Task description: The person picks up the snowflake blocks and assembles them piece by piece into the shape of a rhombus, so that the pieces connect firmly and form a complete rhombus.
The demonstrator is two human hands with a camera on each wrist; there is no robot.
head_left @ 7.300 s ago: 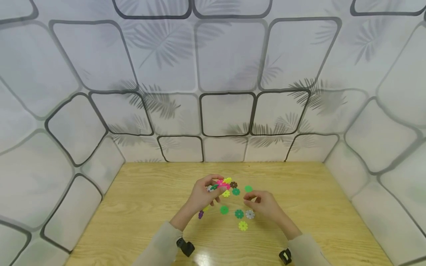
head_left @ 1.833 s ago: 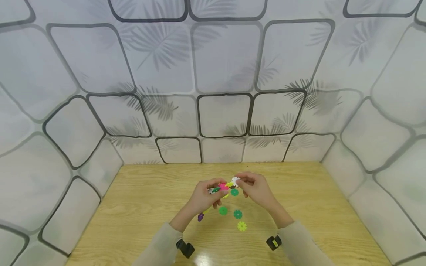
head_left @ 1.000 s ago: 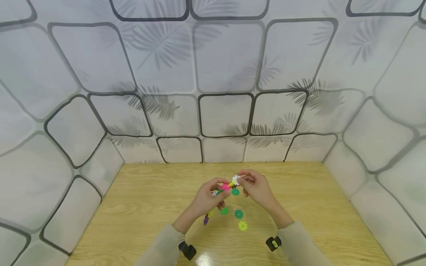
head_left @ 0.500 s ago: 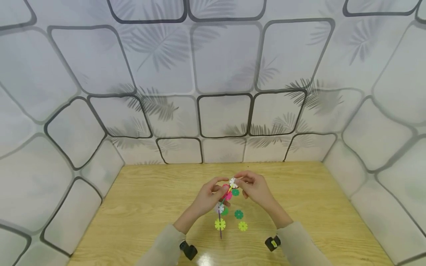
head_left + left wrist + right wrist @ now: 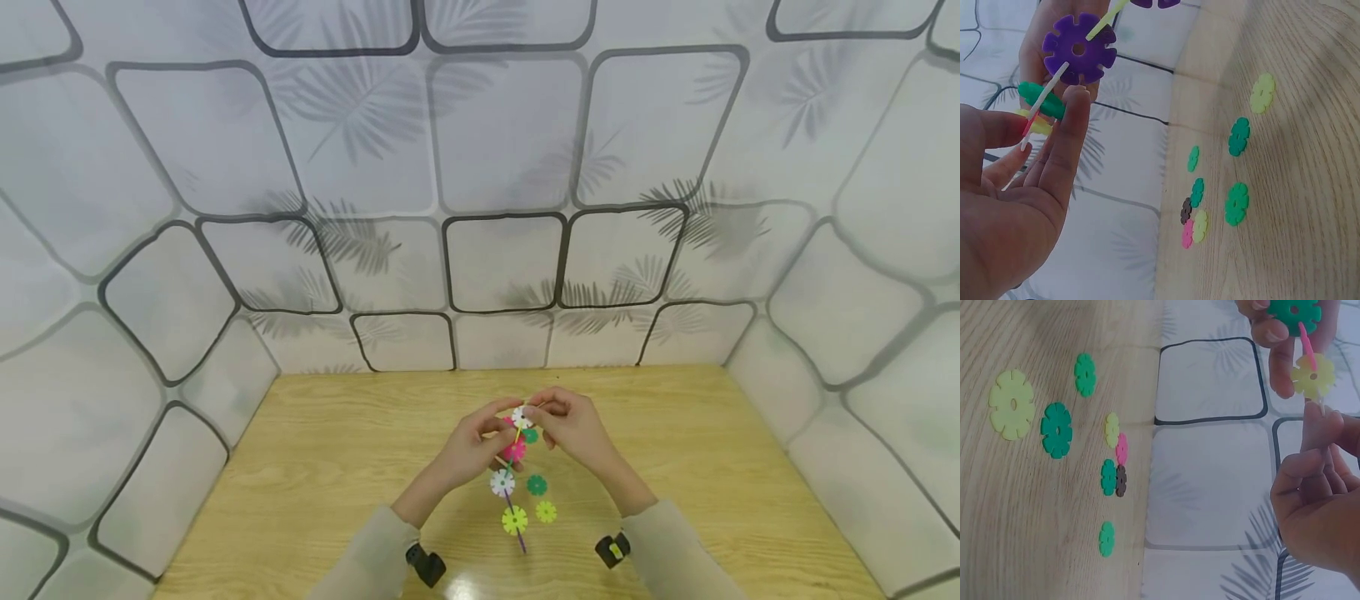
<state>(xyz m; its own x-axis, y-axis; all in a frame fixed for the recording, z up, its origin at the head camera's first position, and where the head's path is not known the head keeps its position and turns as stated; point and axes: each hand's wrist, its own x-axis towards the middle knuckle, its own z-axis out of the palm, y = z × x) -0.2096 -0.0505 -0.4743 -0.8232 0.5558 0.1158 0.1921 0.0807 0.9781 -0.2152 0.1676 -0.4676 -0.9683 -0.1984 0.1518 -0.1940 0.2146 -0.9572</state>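
A chain of notched plastic flower discs hangs between the two hands in the head view. My left hand [image 5: 468,446] grips it near a pink disc [image 5: 513,451]. My right hand [image 5: 570,421] pinches a white disc [image 5: 522,417] at the top end, edge-on against a yellow disc [image 5: 1313,378] in the right wrist view. Below the left hand dangle another white disc [image 5: 502,483], a yellow disc [image 5: 514,521] and thin purple discs seen edge-on. The left wrist view shows a purple disc [image 5: 1079,59] and a green disc [image 5: 1041,100] of the chain by the left fingers.
Several loose discs lie flat on the wooden table [image 5: 337,467], among them a teal disc [image 5: 536,485], a yellow disc [image 5: 546,512], a pink disc [image 5: 1122,449] and a brown disc [image 5: 1121,480]. Patterned fabric walls [image 5: 510,258] enclose the table's back and sides.
My right hand has picked a white disc off the table and brought it to the chain's top end. The chain's lower part has swung from the left to hang toward the front.
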